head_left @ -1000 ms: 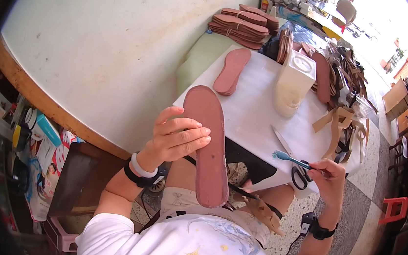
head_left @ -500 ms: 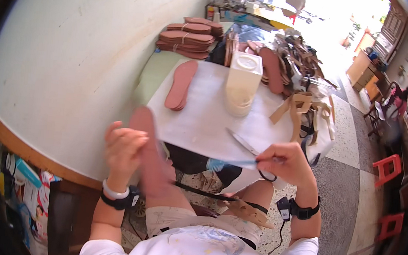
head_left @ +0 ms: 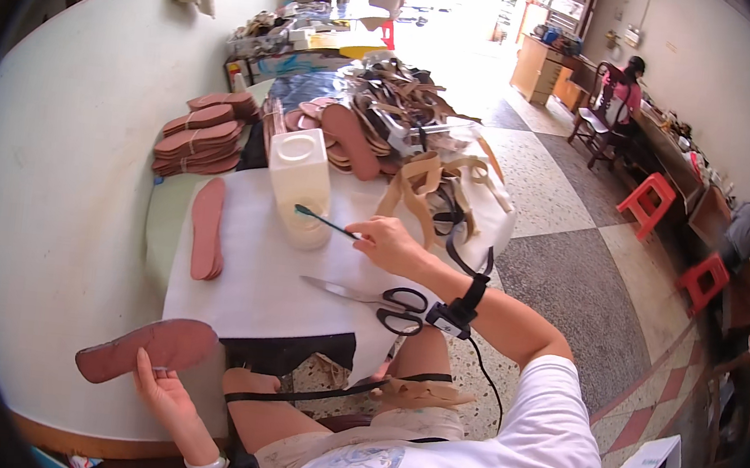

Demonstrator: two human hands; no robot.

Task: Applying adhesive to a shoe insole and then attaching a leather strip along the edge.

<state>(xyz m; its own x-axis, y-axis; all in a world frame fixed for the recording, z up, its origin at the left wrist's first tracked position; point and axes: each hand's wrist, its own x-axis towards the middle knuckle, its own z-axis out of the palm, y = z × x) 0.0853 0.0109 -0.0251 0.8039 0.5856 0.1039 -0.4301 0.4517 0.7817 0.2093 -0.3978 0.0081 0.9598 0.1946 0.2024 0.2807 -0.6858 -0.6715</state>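
My left hand pinches a reddish-brown shoe sole by its near edge, held off the table's near left corner. In my right hand is a small thin brush, gripped by the end of its handle. Its teal head lies over the lower, open part of a cut translucent plastic jug; whether it touches anything there I cannot tell. A short stack of soles rests left of the jug. Nearer me lie black-handled scissors, apart from both hands.
Bundled soles are piled at the back left against the pale wall. Tan and black straps heap up right of the jug. A black strap crosses my lap. Red stools and other people are farther off.
My right hand has carried the brush from the table's near edge forward to the jug. My left hand has swung the sole out to the left and lower. The view has turned rightward.
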